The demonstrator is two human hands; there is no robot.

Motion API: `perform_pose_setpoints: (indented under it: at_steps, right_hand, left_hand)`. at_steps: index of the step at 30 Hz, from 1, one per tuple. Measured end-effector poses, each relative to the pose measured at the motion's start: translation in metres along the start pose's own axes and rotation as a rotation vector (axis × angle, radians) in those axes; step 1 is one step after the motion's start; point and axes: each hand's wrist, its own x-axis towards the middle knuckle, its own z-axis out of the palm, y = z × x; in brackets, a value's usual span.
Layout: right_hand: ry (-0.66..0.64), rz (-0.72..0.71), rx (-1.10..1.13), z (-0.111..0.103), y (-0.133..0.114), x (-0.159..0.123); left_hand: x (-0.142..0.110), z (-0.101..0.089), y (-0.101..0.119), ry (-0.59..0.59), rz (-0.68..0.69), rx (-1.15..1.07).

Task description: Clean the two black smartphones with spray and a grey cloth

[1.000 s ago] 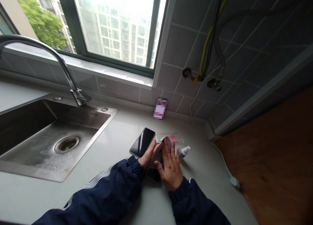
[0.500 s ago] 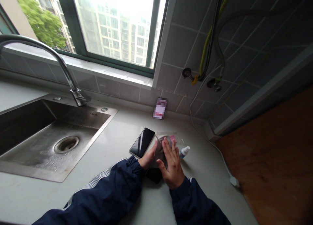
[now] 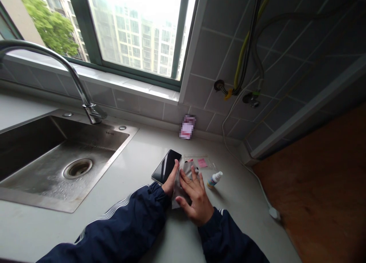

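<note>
Smartphone (image 3: 166,166), dark-screened, lying at lower centre on the pale surface (image 3: 134,171), left grip (image 3: 170,183) pressing against its edge, hold unclear; right grip (image 3: 194,199) spreading open, flat upon a grey cloth (image 3: 179,190). Wiping seemingly in hand, next move probably calling for steady cloth strokes across the screen.

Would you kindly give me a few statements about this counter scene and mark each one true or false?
The right hand rests on a grey cloth: true.
The black phone lies screen up beside the left hand: true.
The small bottle stands in the sink: false; it stands on the counter, to the right of the hands.
The clear plastic bag lies on the wooden floor: false; it lies on the counter, just beyond the hands.
</note>
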Motion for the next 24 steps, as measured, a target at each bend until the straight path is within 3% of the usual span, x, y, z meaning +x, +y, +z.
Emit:
perform_pose_setpoints:
  at_steps: [7, 16, 24]
  right_hand:
    - [-0.066, -0.122, 0.065, -0.006, -0.005, 0.0]
    - [-0.016, -0.212, 0.076, -0.014, -0.009, -0.002]
    - [0.029, -0.054, -0.078, 0.001, 0.0, -0.002]
  left_hand:
    - [0.006, -0.015, 0.005, 0.069, 0.094, -0.049]
    - [0.009, -0.022, 0.002, 0.087, 0.12, -0.105]
    - [0.004, -0.01, 0.013, 0.04, 0.139, -0.06]
